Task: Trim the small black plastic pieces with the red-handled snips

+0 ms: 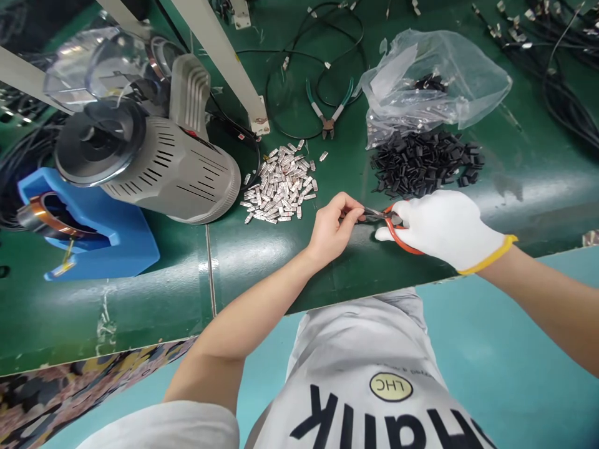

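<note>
My right hand (442, 227), in a white glove with a yellow cuff, grips red-handled pliers (403, 243). Their jaws point left and reach the fingertips of my bare left hand (333, 227). Thumb and forefinger of that hand are pinched together; whatever small piece lies between them is too hidden to name. Left of the bare hand is a pile of small silver metal connectors (281, 184). Just beyond the glove lies a heap of small black plastic parts (425, 162).
A clear plastic bag (440, 81) sits behind the black heap. Green-handled cutters (329, 121) lie by looped black cable (299, 47). A grey machine (168, 165) and blue tape dispenser (135, 249) stand left. Cable bundles (556, 81) fill the far right. A metal post (229, 68) rises behind.
</note>
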A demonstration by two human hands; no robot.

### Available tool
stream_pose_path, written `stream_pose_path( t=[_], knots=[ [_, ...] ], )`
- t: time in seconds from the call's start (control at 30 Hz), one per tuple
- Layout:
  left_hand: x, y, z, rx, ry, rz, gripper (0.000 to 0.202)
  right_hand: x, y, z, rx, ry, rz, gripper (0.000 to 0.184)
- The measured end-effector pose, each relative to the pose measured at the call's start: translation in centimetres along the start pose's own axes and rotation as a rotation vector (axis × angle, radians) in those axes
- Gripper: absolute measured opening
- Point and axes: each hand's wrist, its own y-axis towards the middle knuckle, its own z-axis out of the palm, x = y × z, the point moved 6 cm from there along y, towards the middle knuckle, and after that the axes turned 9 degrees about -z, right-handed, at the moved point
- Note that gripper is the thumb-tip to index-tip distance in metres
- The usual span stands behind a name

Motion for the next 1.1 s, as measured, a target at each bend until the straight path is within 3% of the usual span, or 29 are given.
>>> stream_pose_path(
  t=[0.37,0.6,0.77,1.1],
  knots=[
    [0.0,0.0,0.2,-0.01,-0.006,0.0,0.03,0.3,-0.5,2.0,0.03,0.096,0.003,0.059],
    [-0.4,-0.1,0.2,0.002,0.074,0.057,0.024,0.5,-0.7,1.3,0.032,0.105,0.077,0.064],
    [-0.3,-0.1,0.2,0.043,0.063,0.011,0.029,0.7,-0.7,0.6,0.004,0.064,0.115,0.064],
    [-0.4,0.1,0.8,0.136,-0.049,0.041,0.037,1.2,0.5,-0.1,0.004,0.061,0.035,0.067]
  ],
)
